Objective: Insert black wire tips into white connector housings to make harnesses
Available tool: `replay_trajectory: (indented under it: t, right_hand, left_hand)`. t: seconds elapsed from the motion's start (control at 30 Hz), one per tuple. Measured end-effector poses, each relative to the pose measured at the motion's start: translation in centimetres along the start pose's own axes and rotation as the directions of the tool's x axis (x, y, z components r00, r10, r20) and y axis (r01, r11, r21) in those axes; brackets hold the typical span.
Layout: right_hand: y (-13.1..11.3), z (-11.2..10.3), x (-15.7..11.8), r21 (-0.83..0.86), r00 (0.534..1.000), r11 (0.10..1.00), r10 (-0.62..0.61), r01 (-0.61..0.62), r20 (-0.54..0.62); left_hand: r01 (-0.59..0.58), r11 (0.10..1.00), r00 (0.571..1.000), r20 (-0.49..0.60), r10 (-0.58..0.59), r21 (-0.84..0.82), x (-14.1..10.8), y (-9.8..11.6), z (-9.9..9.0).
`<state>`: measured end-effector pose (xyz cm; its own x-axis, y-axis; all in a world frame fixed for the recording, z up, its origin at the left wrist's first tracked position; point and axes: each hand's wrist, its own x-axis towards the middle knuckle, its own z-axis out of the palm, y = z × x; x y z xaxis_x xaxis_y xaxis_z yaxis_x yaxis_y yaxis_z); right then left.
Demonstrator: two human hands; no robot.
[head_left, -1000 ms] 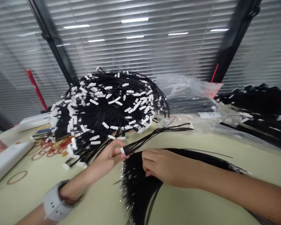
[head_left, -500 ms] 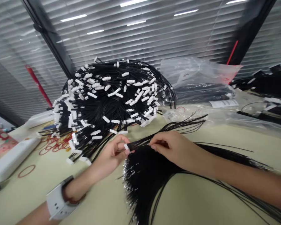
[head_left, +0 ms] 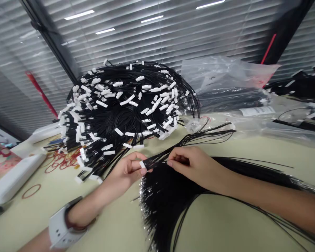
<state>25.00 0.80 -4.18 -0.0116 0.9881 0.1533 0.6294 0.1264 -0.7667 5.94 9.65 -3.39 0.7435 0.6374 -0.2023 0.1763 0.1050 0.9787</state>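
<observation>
Between thumb and fingers, my left hand (head_left: 131,168) grips a small white connector (head_left: 143,164) with several black wires running from it to the right. My right hand (head_left: 190,164) is closed in a pinch just right of the connector, apparently on a thin black wire whose tip points toward it; the fingers partly hide the wire. The connector's other wires (head_left: 194,138) trail beyond the right hand over the table. Beneath both hands lies a thick bundle of loose black wires (head_left: 170,196) with shiny metal tips along its left end.
A big heap of black cables with white connectors (head_left: 120,105) stands behind the hands. Red rubber bands (head_left: 60,161) and a white elongated device (head_left: 15,178) lie at left. Clear plastic bags (head_left: 225,87) sit at the back right, before the window blinds.
The view has shifted slightly. Both hands keep nearly the same pose, the left still on the connector and the right still pinching close by.
</observation>
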Motion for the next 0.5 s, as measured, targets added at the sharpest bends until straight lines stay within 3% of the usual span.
replay_trajectory:
  t: [0.27, 0.5]
  right_hand:
    - [0.14, 0.43, -0.08, -0.082, 0.997, 0.995, -0.063, 0.060, -0.032]
    - [0.03, 0.58, -0.51, -0.156, 0.993, 0.982, -0.115, 0.109, -0.028]
  left_hand:
    - [-0.018, 0.999, 0.997, 0.074, 0.014, 0.049, 0.19, -0.31, -0.51]
    - [-0.042, 0.995, 0.996, 0.077, 0.035, 0.095, 0.23, -0.28, -0.54]
